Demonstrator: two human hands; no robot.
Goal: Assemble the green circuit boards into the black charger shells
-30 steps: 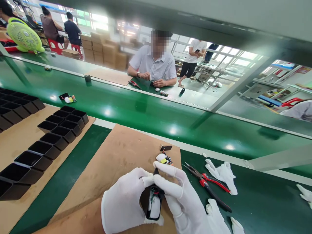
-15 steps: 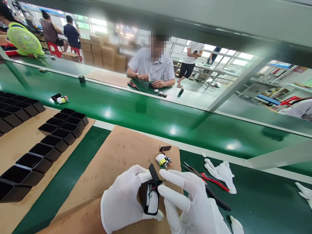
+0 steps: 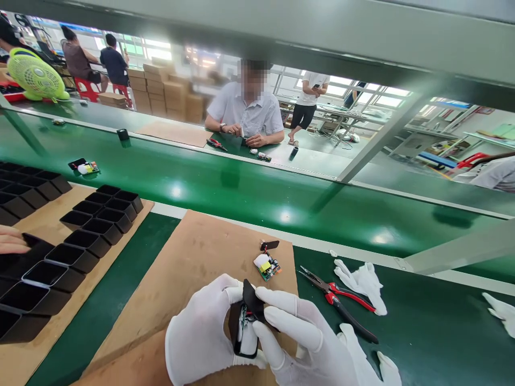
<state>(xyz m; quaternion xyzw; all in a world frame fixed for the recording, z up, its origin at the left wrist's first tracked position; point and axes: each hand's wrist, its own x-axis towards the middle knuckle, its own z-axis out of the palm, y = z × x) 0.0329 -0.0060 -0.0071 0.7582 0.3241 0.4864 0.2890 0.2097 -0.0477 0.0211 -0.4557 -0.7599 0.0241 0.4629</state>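
Holding a black casing (image 3: 232, 328), open end showing, over the near cardboard sheet (image 3: 173, 279): left gloved hand (image 3: 201, 329) clamped around it. Right gloved hand (image 3: 309, 335) has fingers at the right edge of the tilted black cover (image 3: 251, 298) at the casing's far end; cannot tell if that grip pinches it. White-covered part (image 3: 248, 340) inside the casing. Circuit board (image 3: 266, 266) just beyond on the cardboard; pliers (image 3: 338, 301) right, on the green bench (image 3: 438, 321); rows of black casings (image 3: 105, 215) left.

green bench (image 3: 438, 332) | brown cardboard sheets (image 3: 173, 268) | red-black pliers (image 3: 330, 295) | loose white gloves (image 3: 370, 282)
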